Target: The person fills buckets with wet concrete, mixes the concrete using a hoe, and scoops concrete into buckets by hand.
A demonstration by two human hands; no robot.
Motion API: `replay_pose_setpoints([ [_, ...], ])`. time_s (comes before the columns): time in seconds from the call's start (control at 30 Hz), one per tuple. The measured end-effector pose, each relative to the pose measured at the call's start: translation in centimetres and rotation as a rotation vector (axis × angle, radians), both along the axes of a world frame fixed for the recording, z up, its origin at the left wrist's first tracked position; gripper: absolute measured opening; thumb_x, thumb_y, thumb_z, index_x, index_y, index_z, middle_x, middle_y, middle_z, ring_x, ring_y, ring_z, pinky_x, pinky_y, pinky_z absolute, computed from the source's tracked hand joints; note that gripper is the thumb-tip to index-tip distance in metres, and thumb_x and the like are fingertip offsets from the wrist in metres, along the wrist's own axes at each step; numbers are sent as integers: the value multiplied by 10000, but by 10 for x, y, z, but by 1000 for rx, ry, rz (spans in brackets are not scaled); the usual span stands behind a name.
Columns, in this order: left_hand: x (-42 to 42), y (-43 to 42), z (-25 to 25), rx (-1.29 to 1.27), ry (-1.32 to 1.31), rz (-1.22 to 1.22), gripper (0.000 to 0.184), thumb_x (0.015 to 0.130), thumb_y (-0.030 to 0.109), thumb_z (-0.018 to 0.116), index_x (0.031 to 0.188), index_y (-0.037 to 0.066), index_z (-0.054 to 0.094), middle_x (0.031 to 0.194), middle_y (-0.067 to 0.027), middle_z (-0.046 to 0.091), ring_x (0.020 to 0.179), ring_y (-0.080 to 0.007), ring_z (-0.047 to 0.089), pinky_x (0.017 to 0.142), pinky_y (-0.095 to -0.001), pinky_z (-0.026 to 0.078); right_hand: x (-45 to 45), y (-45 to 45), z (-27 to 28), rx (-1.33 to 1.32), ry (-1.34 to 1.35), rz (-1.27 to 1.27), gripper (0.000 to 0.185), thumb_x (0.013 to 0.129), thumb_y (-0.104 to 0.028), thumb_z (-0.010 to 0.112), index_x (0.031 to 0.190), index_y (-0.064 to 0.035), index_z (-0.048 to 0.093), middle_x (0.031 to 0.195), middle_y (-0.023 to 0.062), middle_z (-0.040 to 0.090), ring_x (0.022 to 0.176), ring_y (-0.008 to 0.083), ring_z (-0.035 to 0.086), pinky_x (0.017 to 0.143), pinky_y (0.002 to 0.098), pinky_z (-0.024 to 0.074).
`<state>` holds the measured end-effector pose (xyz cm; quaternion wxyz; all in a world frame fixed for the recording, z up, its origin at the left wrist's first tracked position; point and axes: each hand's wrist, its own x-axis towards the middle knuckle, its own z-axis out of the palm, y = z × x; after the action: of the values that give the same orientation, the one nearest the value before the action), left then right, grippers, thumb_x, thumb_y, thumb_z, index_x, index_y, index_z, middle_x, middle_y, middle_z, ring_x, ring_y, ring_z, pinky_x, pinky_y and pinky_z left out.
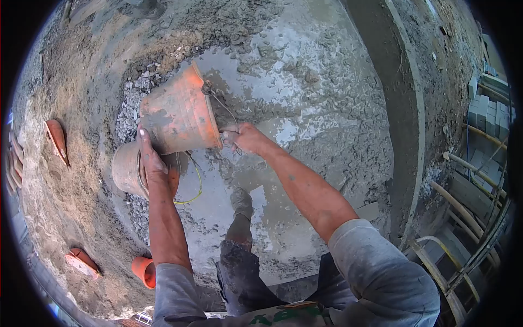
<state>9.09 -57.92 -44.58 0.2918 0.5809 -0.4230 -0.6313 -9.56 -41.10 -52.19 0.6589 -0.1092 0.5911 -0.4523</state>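
An orange bucket (177, 113) smeared with grey cement lies tilted on its side in the air, its mouth facing right. My right hand (245, 138) is closed at the lower edge of its rim, by the wire handle. My left hand (151, 155) grips the bucket low down near its base, fingers against the underside. Just below it, a second cement-covered bucket (126, 170) lies tipped, partly hidden by my left forearm, with a yellow-green handle (197, 188). Wet grey concrete (305, 103) spreads below and to the right of the bucket's mouth.
A gravel heap (133, 98) borders the wet concrete on the left. Orange bucket pieces (56, 139) and another orange bucket (144, 271) lie on the dirt. A long concrete edge (406, 109) runs down the right, with wooden poles (463, 210) and stacked blocks (482, 111) beyond.
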Motion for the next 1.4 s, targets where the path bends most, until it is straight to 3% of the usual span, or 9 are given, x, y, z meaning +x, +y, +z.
replay_pose_setpoints([
  [0.07, -8, 0, -63, -370, -483, -217, 623, 931, 440, 476, 1392, 55, 310, 1349, -136, 402, 1223, -249, 397, 1033, -332, 299, -19, 17, -41, 91, 1, -157, 324, 872, -342, 618, 857, -22, 659, 629, 11, 570, 541, 89, 494, 556, 265, 431],
  [0.23, -50, 8, -94, -190, -252, -73, 608, 927, 455, 487, 1353, 37, 370, 1253, -158, 494, 1059, -247, 528, 920, -319, 414, -93, 98, -68, 88, 180, -90, 498, 830, -506, 631, 645, -43, 617, 529, 8, 500, 469, 94, 421, 473, 280, 368],
  [0.4, -186, 95, -146, -410, -493, -247, 511, 918, 443, 511, 1252, 57, 518, 1145, -144, 591, 1032, -222, 555, 884, -318, 430, -194, 248, -91, 122, 249, -155, 530, 808, -540, 640, 606, -54, 581, 539, -5, 493, 481, 88, 441, 461, 251, 354],
  [0.6, -290, 246, -165, -442, -444, -491, 510, 912, 424, 529, 1237, 32, 523, 1132, -164, 602, 1016, -219, 568, 879, -317, 432, -262, 433, -48, 224, 132, -339, 459, 855, -467, 617, 648, -58, 584, 573, -15, 507, 541, 76, 457, 516, 250, 370],
  [0.87, -237, 438, -140, -30, -363, -483, 510, 911, 416, 538, 1226, 16, 528, 1060, -145, 635, 983, -185, 569, 855, -294, 438, -200, 591, 43, 363, 79, -451, 380, 886, -389, 595, 696, -60, 580, 618, -19, 495, 572, 70, 431, 531, 244, 345],
  [1.07, -224, 496, -167, 188, -407, -694, 731, 849, 593, 508, 1298, 19, 461, 1095, -204, 625, 1074, -310, 574, 923, -353, 410, -197, 582, 190, 537, 405, -296, 303, 903, -284, 584, 720, -43, 573, 624, -25, 479, 587, 65, 429, 545, 241, 362],
  [1.17, -270, 486, -139, 241, -412, -822, 802, 823, 646, 483, 1335, 32, 417, 1161, -244, 580, 1129, -377, 528, 958, -389, 390, -194, 548, 233, 630, 310, -436, 189, 903, -200, 575, 852, -17, 569, 673, -22, 486, 615, 66, 445, 571, 229, 375],
  [1.27, -263, 471, -166, -200, -612, -832, 735, 841, 568, 522, 1335, 36, 412, 1201, -265, 544, 1141, -401, 507, 963, -409, 390, -147, 495, 234, 534, 372, -375, 193, 883, -111, 556, 1035, 2, 522, 769, -4, 506, 692, 64, 467, 625, 215, 383],
  [1.4, -192, 373, -128, -203, -416, -896, 641, 854, 468, 564, 1303, 25, 448, 1201, -267, 540, 1118, -404, 519, 950, -423, 405, -74, 396, 176, 301, 260, -543, 273, 870, -102, 559, 1117, 3, 516, 809, 10, 549, 749, 86, 491, 671, 238, 401],
])
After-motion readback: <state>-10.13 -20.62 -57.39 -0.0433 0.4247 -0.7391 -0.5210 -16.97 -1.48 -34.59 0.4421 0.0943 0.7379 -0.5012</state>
